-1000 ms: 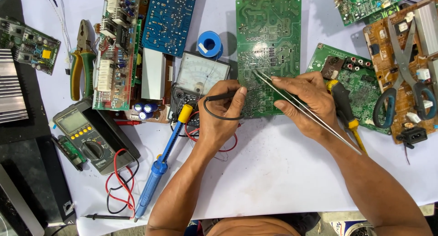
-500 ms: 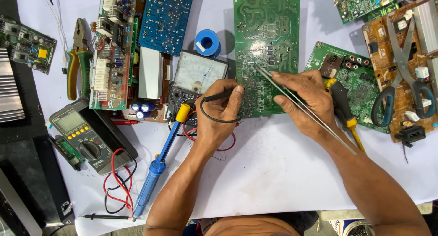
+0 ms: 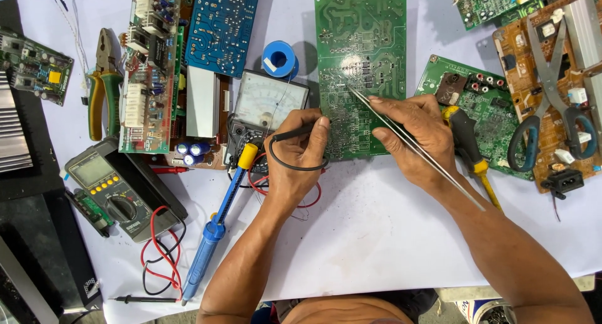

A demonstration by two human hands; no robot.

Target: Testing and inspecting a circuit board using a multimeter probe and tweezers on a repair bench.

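My left hand is clamped on a black probe, its tip at the left edge of the green circuit board lying toward the desk's far edge. My right hand pinches long metal tweezers, tips touching the board. A blue soldering iron lies just left of my left wrist.

The single head-worn view looks steeply down from close above onto the cluttered white worktable.
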